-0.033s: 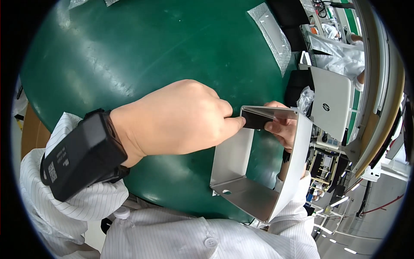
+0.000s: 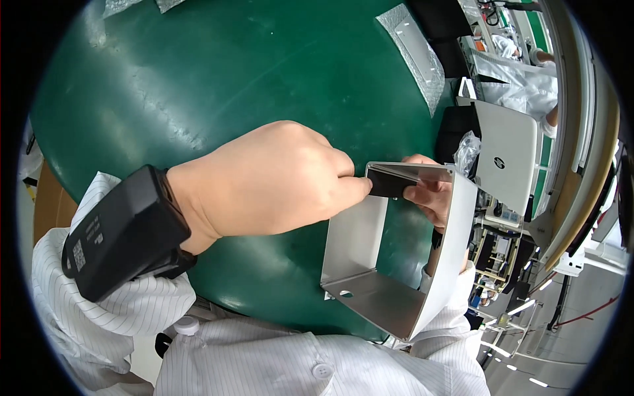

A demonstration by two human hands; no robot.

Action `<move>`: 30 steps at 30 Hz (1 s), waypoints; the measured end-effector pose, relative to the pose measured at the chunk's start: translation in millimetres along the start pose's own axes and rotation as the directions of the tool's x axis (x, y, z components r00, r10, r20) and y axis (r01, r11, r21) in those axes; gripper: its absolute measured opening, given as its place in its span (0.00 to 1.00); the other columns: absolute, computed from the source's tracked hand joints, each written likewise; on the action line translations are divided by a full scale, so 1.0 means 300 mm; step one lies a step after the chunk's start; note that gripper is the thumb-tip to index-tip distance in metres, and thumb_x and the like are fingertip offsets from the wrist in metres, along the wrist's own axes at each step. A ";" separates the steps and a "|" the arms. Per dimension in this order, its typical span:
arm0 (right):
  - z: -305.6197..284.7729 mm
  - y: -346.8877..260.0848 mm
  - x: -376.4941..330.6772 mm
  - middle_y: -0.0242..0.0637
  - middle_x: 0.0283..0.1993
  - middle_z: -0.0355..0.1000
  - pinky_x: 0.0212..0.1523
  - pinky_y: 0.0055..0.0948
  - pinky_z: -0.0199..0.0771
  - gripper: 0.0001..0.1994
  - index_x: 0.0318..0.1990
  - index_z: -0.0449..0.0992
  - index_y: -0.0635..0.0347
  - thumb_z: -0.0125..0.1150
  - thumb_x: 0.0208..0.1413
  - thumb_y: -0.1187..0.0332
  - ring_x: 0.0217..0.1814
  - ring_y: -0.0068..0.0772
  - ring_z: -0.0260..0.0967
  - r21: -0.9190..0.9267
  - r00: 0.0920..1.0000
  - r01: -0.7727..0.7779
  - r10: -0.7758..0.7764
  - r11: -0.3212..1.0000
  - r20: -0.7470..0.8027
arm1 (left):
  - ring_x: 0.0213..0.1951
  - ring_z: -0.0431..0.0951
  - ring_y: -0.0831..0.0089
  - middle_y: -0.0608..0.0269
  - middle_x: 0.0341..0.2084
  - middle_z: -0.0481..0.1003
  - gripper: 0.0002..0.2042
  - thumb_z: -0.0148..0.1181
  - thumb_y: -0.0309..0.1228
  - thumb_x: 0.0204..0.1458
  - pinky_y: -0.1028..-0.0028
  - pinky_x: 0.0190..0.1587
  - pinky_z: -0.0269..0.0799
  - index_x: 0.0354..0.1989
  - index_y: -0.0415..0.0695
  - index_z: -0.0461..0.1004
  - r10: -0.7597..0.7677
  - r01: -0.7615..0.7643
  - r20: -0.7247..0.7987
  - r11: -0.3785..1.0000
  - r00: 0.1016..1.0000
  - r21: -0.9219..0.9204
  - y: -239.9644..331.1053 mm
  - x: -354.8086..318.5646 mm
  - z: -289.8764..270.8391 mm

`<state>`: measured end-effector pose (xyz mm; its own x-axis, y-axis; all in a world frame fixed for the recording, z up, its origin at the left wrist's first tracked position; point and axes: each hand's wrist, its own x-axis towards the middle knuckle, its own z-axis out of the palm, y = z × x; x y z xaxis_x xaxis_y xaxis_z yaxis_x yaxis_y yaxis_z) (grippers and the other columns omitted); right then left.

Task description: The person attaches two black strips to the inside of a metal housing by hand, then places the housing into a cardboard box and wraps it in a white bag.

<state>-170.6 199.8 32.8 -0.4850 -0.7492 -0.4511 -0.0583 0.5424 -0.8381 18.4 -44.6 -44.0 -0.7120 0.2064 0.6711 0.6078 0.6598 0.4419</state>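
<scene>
A silver sheet-metal frame (image 2: pixel 456 244), open through its middle, is held tilted over the green table (image 2: pixel 218 86). Against the inside of its far wall lies a flat black piece (image 2: pixel 389 184). My right hand (image 2: pixel 430 198) reaches round from the right, its thumb on the black piece and the other fingers partly hidden behind the far wall. My left hand (image 2: pixel 284 178) comes in from the left, closed in a pinch at the frame's far left corner. Its fingertips touch the black piece's left end; what lies between them is hidden. The near wall has an oval hole.
Bubble-wrap packaging (image 2: pixel 416 56) lies at the far right of the table. A laptop (image 2: pixel 505 152) and crumpled clear plastic (image 2: pixel 467 153) stand beyond the frame's right. On my left wrist is a black device (image 2: pixel 129 234). Another person in a white coat (image 2: pixel 522 82) is at the far right.
My left hand and forearm have shifted very slightly to the left. The frame has moved a touch left too, with both hands keeping their hold.
</scene>
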 end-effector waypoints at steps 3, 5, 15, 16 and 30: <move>-0.010 0.022 -0.021 0.26 0.36 0.69 0.36 0.13 0.68 0.10 0.45 0.72 0.61 0.65 0.60 0.68 0.33 0.11 0.65 0.099 0.998 -0.046 0.041 0.994 0.053 | 0.29 0.80 0.68 0.59 0.30 0.78 0.09 0.61 0.19 0.49 0.74 0.27 0.77 0.39 0.39 0.79 -0.296 0.298 0.061 0.890 0.953 -0.346 0.011 0.017 -0.012; -0.001 0.013 -0.028 0.31 0.38 0.72 0.38 0.14 0.68 0.15 0.46 0.75 0.62 0.71 0.51 0.75 0.39 0.16 0.68 0.677 0.950 -0.260 0.058 0.688 0.306 | 0.29 0.79 0.69 0.57 0.32 0.78 0.10 0.60 0.19 0.50 0.74 0.28 0.77 0.41 0.37 0.76 -0.435 0.434 0.104 0.787 0.894 -0.440 0.029 0.031 0.012; 0.180 0.155 -0.185 0.35 0.41 0.70 0.45 0.22 0.67 0.12 0.53 0.74 0.65 0.53 0.67 0.68 0.41 0.23 0.66 -0.618 0.648 0.150 -0.549 0.772 -0.528 | 0.29 0.81 0.63 0.52 0.33 0.80 0.17 0.63 0.19 0.49 0.69 0.32 0.77 0.48 0.37 0.70 -0.557 0.558 0.163 0.673 0.814 -0.486 0.065 0.063 0.097; 0.204 0.167 -0.192 0.33 0.34 0.68 0.39 0.21 0.64 0.14 0.55 0.73 0.67 0.52 0.67 0.69 0.36 0.22 0.64 -0.168 0.679 0.317 -0.347 0.934 -0.647 | 0.30 0.82 0.60 0.52 0.32 0.80 0.17 0.64 0.19 0.48 0.68 0.32 0.77 0.48 0.37 0.70 -0.540 0.532 0.115 0.731 0.834 -0.428 0.061 0.066 0.115; 0.228 0.079 -0.182 0.31 0.18 0.63 0.19 0.21 0.48 0.22 0.64 0.66 0.71 0.48 0.62 0.79 0.17 0.14 0.49 -0.832 0.822 0.171 -0.542 0.528 -0.175 | 0.35 0.80 0.51 0.50 0.28 0.78 0.07 0.61 0.21 0.44 0.57 0.40 0.77 0.33 0.38 0.76 -0.452 0.432 -0.039 0.872 0.891 -0.231 0.059 0.055 0.151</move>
<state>-85.9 227.6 16.6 -0.5200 -0.8431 0.1372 -0.8394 0.4746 -0.2648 1.6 3.1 -52.1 -0.8953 -0.1426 0.4219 0.3039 0.4971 0.8128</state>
